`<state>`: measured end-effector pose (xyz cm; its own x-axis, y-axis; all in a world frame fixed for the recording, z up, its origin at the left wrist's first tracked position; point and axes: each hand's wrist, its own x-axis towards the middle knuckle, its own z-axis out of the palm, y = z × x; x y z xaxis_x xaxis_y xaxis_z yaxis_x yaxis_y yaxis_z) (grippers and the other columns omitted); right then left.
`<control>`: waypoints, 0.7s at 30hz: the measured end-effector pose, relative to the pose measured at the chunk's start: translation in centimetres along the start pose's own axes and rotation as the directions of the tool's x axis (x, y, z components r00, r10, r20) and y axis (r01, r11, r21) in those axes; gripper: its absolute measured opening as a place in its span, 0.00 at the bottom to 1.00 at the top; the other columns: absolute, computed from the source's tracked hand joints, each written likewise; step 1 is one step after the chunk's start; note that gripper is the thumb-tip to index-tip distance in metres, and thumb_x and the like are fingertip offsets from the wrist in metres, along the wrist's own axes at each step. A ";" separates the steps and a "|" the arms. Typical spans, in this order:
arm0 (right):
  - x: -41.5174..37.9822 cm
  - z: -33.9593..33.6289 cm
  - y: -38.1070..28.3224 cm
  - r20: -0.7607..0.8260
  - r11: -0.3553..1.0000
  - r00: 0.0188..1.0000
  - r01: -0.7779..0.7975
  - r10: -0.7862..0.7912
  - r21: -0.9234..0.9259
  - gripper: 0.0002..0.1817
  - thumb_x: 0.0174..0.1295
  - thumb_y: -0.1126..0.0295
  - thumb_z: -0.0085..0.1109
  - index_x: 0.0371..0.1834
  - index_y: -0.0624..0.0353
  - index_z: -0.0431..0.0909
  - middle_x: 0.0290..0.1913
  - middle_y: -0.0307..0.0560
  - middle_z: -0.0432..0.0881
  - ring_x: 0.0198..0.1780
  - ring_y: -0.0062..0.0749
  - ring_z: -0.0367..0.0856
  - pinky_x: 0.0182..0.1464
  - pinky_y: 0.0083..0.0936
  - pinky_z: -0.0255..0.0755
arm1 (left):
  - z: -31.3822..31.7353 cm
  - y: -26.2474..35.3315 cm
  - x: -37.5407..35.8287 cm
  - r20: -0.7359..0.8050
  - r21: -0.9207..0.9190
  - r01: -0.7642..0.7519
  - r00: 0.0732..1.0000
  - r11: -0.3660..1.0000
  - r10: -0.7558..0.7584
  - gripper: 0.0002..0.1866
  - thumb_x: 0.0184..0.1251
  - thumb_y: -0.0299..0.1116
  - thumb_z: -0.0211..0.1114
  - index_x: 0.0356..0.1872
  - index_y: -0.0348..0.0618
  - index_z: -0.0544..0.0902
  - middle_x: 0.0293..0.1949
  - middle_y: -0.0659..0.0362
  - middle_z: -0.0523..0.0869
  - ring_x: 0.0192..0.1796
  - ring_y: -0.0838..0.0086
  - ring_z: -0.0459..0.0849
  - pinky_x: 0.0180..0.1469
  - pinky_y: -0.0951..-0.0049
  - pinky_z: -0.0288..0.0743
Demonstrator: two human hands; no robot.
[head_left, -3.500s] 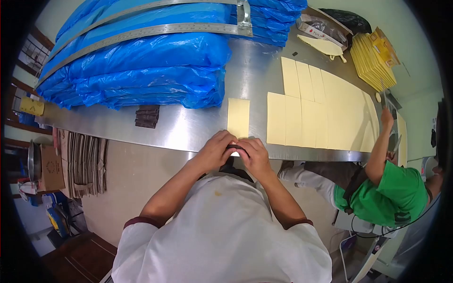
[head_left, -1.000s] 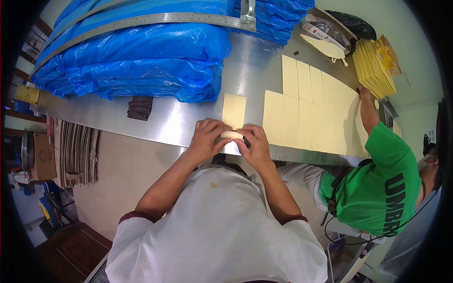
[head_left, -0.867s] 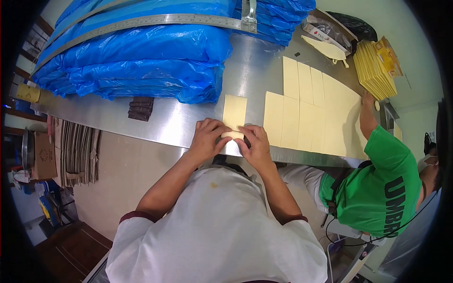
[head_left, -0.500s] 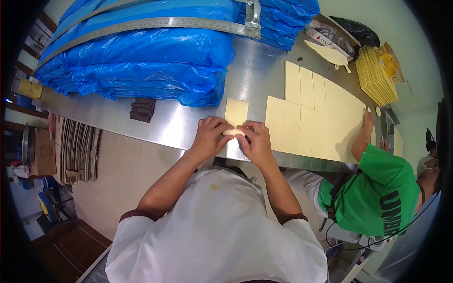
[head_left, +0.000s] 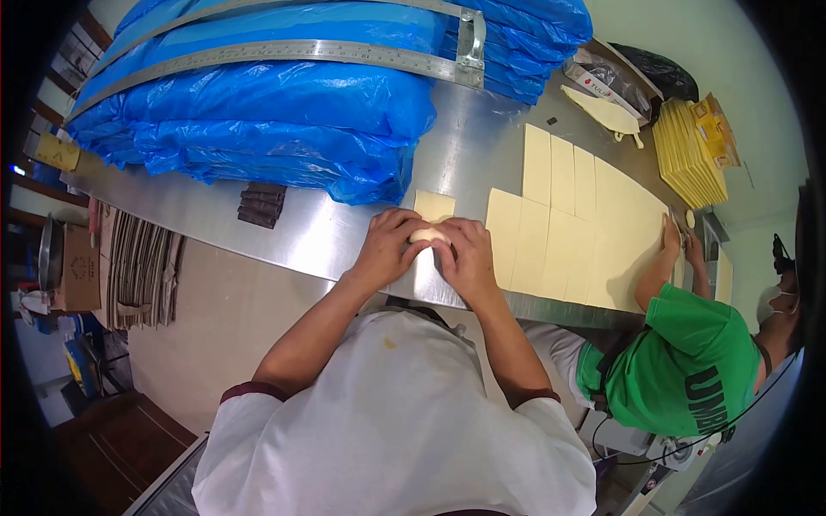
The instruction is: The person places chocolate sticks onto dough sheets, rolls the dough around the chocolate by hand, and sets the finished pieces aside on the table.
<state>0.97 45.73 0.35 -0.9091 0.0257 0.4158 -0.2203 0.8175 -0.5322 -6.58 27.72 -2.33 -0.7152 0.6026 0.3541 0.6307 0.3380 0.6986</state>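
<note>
My left hand point(head_left: 385, 247) and my right hand point(head_left: 465, 255) close on the two ends of a pale dough roll point(head_left: 429, 235), fingers and thumbs curled round it. From the roll, a flat dough strip point(head_left: 434, 206) runs away from me across the steel. Any filling inside the roll is hidden. Dark brown sticks point(head_left: 261, 205), chocolate by their look, lie in a small group left of my hands. Just right of my right hand spreads a dough sheet point(head_left: 568, 254), partly cut into rectangles.
Blue plastic-wrapped stacks point(head_left: 284, 103) crowd the back left, with a metal ruler point(head_left: 284, 53) across them. A co-worker in a green shirt point(head_left: 701, 344) works at the sheet's right end. Yellow stacked sheets point(head_left: 688, 159) and an open box point(head_left: 615, 82) stand at the back right of the steel table point(head_left: 318, 228).
The roll has turned further up its strip, and the flat part left showing is shorter. More of the co-worker's second hand now shows at the sheet's right end. My view has shifted slightly.
</note>
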 end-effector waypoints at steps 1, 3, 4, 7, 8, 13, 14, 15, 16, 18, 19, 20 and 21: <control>0.1 -0.1 -0.2 -0.017 1.000 1.000 0.018 -0.017 0.021 0.15 0.60 0.68 0.69 0.50 0.54 0.87 0.48 0.43 0.86 0.52 0.41 0.79 0.52 0.37 0.68 | 0.0 -0.1 0.2 0.014 -0.001 0.019 1.000 1.000 -0.019 0.21 0.60 0.34 0.74 0.55 0.44 0.83 0.55 0.54 0.83 0.59 0.55 0.78 0.62 0.56 0.67; 0.2 0.0 0.3 0.011 1.000 1.000 0.026 -0.026 0.018 0.15 0.60 0.68 0.68 0.50 0.54 0.87 0.49 0.44 0.86 0.52 0.42 0.79 0.52 0.37 0.68 | 0.2 0.0 0.4 -0.023 -0.029 0.017 1.000 0.999 -0.018 0.21 0.62 0.34 0.72 0.57 0.46 0.82 0.55 0.55 0.82 0.60 0.55 0.78 0.61 0.56 0.67; 0.2 0.0 0.4 0.024 1.000 0.999 0.026 -0.026 0.015 0.15 0.60 0.68 0.68 0.50 0.55 0.87 0.49 0.44 0.86 0.52 0.43 0.79 0.52 0.37 0.68 | 0.2 0.0 0.5 -0.038 -0.045 0.016 0.999 0.999 -0.017 0.21 0.63 0.34 0.72 0.57 0.47 0.82 0.55 0.55 0.82 0.60 0.55 0.77 0.61 0.55 0.67; 1.3 -0.2 0.8 0.062 1.000 0.998 -0.011 0.011 -0.009 0.14 0.59 0.69 0.68 0.50 0.55 0.87 0.49 0.44 0.85 0.52 0.43 0.79 0.52 0.37 0.69 | 0.0 0.5 0.7 -0.090 -0.080 -0.021 0.996 0.997 0.014 0.21 0.64 0.33 0.71 0.58 0.48 0.81 0.56 0.55 0.82 0.59 0.55 0.78 0.61 0.55 0.67; 1.4 -0.1 1.0 0.053 1.000 0.998 -0.019 0.020 -0.020 0.14 0.59 0.69 0.68 0.49 0.54 0.87 0.49 0.44 0.85 0.52 0.42 0.79 0.52 0.37 0.68 | 0.1 0.3 0.8 -0.068 -0.070 -0.020 0.998 0.997 0.015 0.21 0.64 0.33 0.71 0.59 0.47 0.81 0.56 0.54 0.82 0.59 0.54 0.78 0.62 0.55 0.68; 1.8 0.2 0.6 -0.037 0.999 0.999 0.023 -0.024 -0.025 0.14 0.58 0.70 0.68 0.48 0.54 0.87 0.50 0.43 0.85 0.52 0.41 0.80 0.52 0.37 0.68 | 0.0 -0.2 1.5 0.025 -0.064 0.059 0.998 0.996 -0.057 0.22 0.64 0.33 0.71 0.59 0.46 0.81 0.57 0.51 0.82 0.60 0.53 0.79 0.64 0.56 0.68; 1.8 0.2 0.5 -0.024 0.999 0.999 0.038 -0.039 -0.035 0.13 0.58 0.70 0.67 0.48 0.54 0.87 0.50 0.43 0.86 0.51 0.41 0.80 0.52 0.37 0.68 | 0.1 -0.3 1.6 0.017 -0.053 0.056 0.998 0.997 -0.055 0.22 0.64 0.33 0.71 0.60 0.46 0.81 0.58 0.51 0.82 0.60 0.53 0.79 0.64 0.56 0.68; 1.8 0.2 0.5 -0.009 0.998 0.999 0.052 -0.052 -0.045 0.13 0.58 0.70 0.67 0.48 0.54 0.87 0.49 0.43 0.86 0.51 0.42 0.80 0.52 0.37 0.68 | 0.2 -0.4 1.6 0.011 -0.042 0.054 0.998 0.998 -0.054 0.22 0.65 0.33 0.71 0.61 0.46 0.80 0.58 0.51 0.82 0.60 0.53 0.79 0.64 0.55 0.68; 1.8 0.2 0.5 0.004 0.996 0.998 0.064 -0.064 -0.055 0.13 0.59 0.70 0.67 0.48 0.54 0.87 0.49 0.43 0.86 0.51 0.42 0.80 0.52 0.38 0.68 | 0.3 -0.4 1.5 0.005 -0.032 0.052 0.999 0.998 -0.051 0.23 0.65 0.33 0.70 0.61 0.46 0.80 0.59 0.52 0.82 0.61 0.53 0.79 0.65 0.55 0.68; 2.3 0.3 1.1 0.015 0.996 0.998 0.058 -0.057 -0.071 0.13 0.59 0.70 0.67 0.48 0.54 0.87 0.48 0.43 0.86 0.51 0.42 0.81 0.52 0.38 0.68 | 0.3 -0.2 1.4 -0.051 -0.026 0.038 0.998 0.999 -0.039 0.24 0.66 0.33 0.70 0.63 0.46 0.79 0.60 0.52 0.81 0.61 0.53 0.79 0.64 0.55 0.69; 2.6 0.4 1.5 0.019 0.995 0.998 0.053 -0.052 -0.079 0.13 0.59 0.70 0.67 0.48 0.54 0.87 0.48 0.42 0.87 0.51 0.42 0.81 0.52 0.38 0.68 | 0.3 -0.1 1.4 -0.078 -0.023 0.030 0.996 0.999 -0.032 0.24 0.66 0.33 0.70 0.64 0.46 0.78 0.61 0.52 0.81 0.62 0.53 0.79 0.63 0.54 0.70; 3.0 0.6 2.1 0.030 0.996 0.999 0.039 -0.037 -0.078 0.13 0.60 0.69 0.67 0.48 0.54 0.87 0.48 0.42 0.87 0.50 0.41 0.81 0.52 0.38 0.68 | 0.4 -0.2 1.4 -0.082 -0.009 0.037 0.996 0.999 -0.038 0.25 0.67 0.33 0.69 0.65 0.47 0.78 0.62 0.52 0.81 0.62 0.53 0.80 0.63 0.54 0.70; 3.6 0.8 2.6 0.041 0.997 0.999 0.025 -0.022 -0.076 0.13 0.60 0.69 0.66 0.48 0.54 0.87 0.47 0.42 0.87 0.50 0.41 0.81 0.52 0.38 0.69 | 0.7 -0.4 1.3 -0.087 0.005 0.044 0.995 0.999 -0.043 0.25 0.67 0.34 0.69 0.66 0.47 0.77 0.63 0.52 0.81 0.62 0.53 0.80 0.62 0.54 0.70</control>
<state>-3.12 47.45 -0.14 -0.9177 -0.0160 0.3969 -0.2156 0.8592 -0.4639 -7.54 28.86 -2.54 -0.7654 0.5223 0.3760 0.6000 0.3677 0.7105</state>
